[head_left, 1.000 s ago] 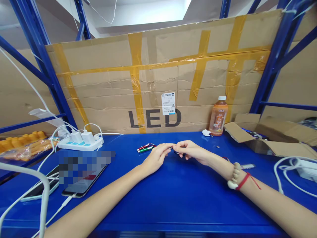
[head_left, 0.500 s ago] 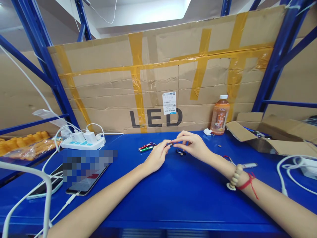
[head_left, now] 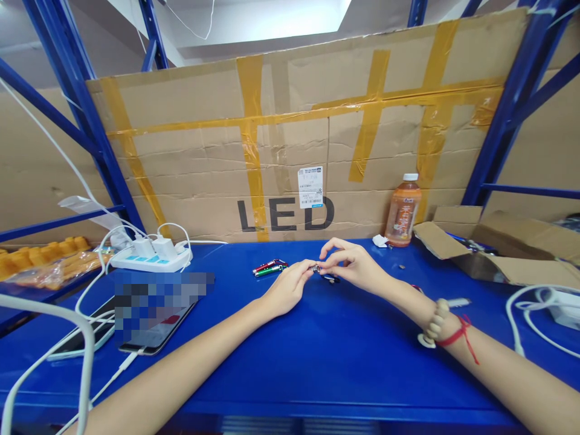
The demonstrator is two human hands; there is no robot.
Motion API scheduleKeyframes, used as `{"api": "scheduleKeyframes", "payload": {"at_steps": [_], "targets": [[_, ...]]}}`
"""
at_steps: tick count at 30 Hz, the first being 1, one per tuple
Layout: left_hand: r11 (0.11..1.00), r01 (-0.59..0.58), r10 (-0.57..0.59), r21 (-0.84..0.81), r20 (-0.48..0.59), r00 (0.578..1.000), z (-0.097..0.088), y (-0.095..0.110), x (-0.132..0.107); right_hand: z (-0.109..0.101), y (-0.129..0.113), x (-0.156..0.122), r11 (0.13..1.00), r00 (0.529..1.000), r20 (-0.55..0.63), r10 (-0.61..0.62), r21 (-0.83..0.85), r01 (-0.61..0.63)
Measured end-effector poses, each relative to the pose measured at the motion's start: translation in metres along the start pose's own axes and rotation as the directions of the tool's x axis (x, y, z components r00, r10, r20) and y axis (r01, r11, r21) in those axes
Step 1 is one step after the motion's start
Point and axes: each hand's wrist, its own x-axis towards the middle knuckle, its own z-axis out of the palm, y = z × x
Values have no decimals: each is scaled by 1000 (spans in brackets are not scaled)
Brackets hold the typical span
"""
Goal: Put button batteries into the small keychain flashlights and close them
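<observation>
Over the middle of the blue tabletop my two hands meet at a small shiny metal piece (head_left: 316,268), ring-like in outline and too small to name. My left hand (head_left: 288,287) is closed, with thumb and fingers pinched on the piece's left side. My right hand (head_left: 352,266) pinches its right side with thumb and index finger, the other fingers curled above. Just beneath the right fingers lies a black clip-like loop (head_left: 331,279), partly hidden. Left of my left hand, a red slim tube (head_left: 267,266) and a green slim tube (head_left: 270,271) lie side by side.
Phones with cables (head_left: 158,329) and a white power strip (head_left: 154,260) occupy the left side. A drink bottle (head_left: 403,211) stands at the back right beside crumpled tissue (head_left: 379,241). An open cardboard box (head_left: 507,266) and a white charger cable (head_left: 516,326) are at right.
The small metal piece has turned between my fingers and now shows a ring-like outline. My right fingertips have shifted slightly; both hands stay close together in about the same place.
</observation>
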Motion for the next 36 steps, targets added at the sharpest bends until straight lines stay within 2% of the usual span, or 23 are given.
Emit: {"api": "scheduleKeyframes", "payload": {"at_steps": [6, 11, 23, 26, 29, 36], "targets": [[1000, 3, -4, 14, 56, 998, -1, 1, -2, -1, 4, -3, 999, 999, 49, -20, 27, 19], [999, 42, -45, 29, 98, 994, -2, 2, -4, 3, 2, -5, 996, 998, 58, 14, 87, -19], [998, 58, -58, 0, 87, 995, -1, 1, -6, 7, -9, -2, 993, 996, -1, 92, 67, -92], [999, 51, -52, 8, 73, 996, 0, -1, -6, 9, -11, -2, 986, 988, -12, 154, 59, -153], [998, 55, -55, 7, 54, 997, 1, -3, -5, 10, -13, 0, 962, 964, -9, 267, 60, -266], [999, 49, -49, 1, 45, 998, 1, -2, -4, 7, -17, 3, 865, 881, 119, 459, 167, -473]]}}
